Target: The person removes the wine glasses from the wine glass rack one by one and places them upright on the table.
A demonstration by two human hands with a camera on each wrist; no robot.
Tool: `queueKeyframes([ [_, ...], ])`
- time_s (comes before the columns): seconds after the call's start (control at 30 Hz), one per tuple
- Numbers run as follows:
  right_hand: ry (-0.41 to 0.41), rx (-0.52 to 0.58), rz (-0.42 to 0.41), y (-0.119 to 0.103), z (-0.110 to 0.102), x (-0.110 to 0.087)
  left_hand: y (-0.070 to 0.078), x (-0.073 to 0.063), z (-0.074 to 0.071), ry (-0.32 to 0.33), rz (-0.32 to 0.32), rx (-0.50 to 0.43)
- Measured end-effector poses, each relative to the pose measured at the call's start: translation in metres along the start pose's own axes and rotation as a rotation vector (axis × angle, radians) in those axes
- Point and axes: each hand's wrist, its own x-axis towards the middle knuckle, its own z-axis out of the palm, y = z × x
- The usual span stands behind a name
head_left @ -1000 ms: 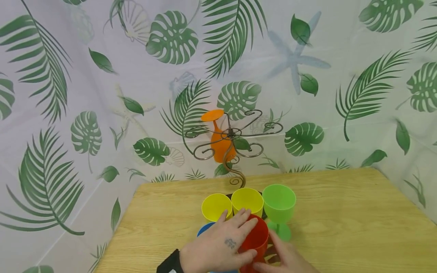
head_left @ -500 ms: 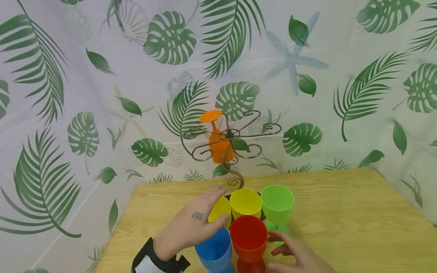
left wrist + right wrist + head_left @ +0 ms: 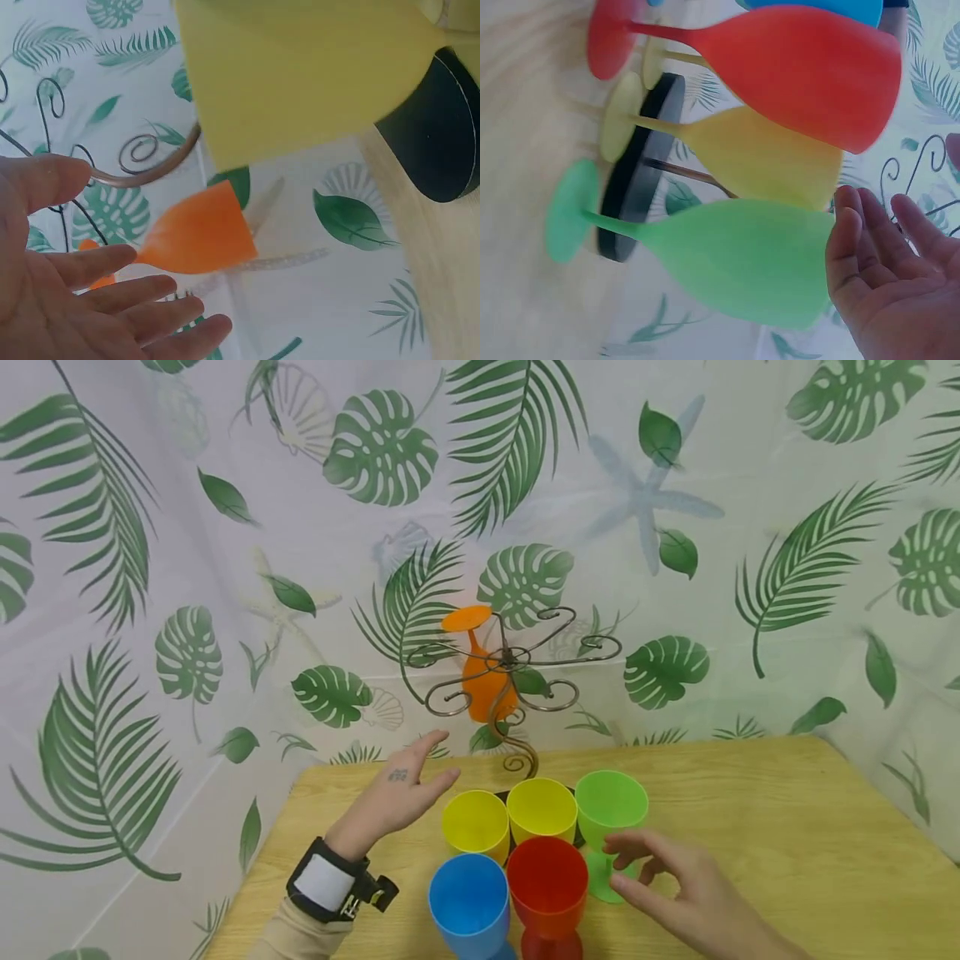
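Note:
My left hand (image 3: 393,793) is held over the table left of the goblets, fingers extended and holding nothing. The nearest cup to it is the left yellow goblet (image 3: 476,822). My right hand (image 3: 686,889), fingers loosely bent, holds nothing close to the green goblet (image 3: 611,802); in the right wrist view its fingertips are by that goblet's rim, and I cannot tell whether they touch. A second yellow goblet (image 3: 542,808), a red goblet (image 3: 547,881) and a blue goblet (image 3: 469,897) stand upright. An orange goblet (image 3: 487,685) hangs upside down on the wire rack (image 3: 508,657).
The rack's curved stem (image 3: 525,756) rises behind the goblets from a black base (image 3: 641,180). Its curled arms spread out above the table (image 3: 750,827). A leaf-patterned cloth (image 3: 465,493) lines the back and sides.
My left hand has moved from the red goblet's rim up and left, past the blue and left yellow goblets. The right hand has let go of the red goblet and shifted right.

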Motion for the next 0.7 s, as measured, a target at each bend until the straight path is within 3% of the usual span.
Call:
queueKeyframes([
  [0.17, 0.023, -0.134, -0.093, -0.009, -0.004, 0.014, -0.009, 0.017, 0.008, 0.047, -0.022, -0.036],
  [0.4, -0.013, -0.260, -0.047, -0.024, -0.005, 0.032, -0.011, 0.046, 0.014, 0.107, 0.006, -0.059],
  [0.53, -0.017, -0.309, -0.085, -0.027, -0.004, 0.041, -0.012, 0.060, 0.012, 0.151, 0.024, -0.076],
  [0.7, -0.051, -0.309, -0.081, -0.029, -0.003, 0.050, -0.014, 0.073, 0.008, 0.159, -0.037, -0.179],
])
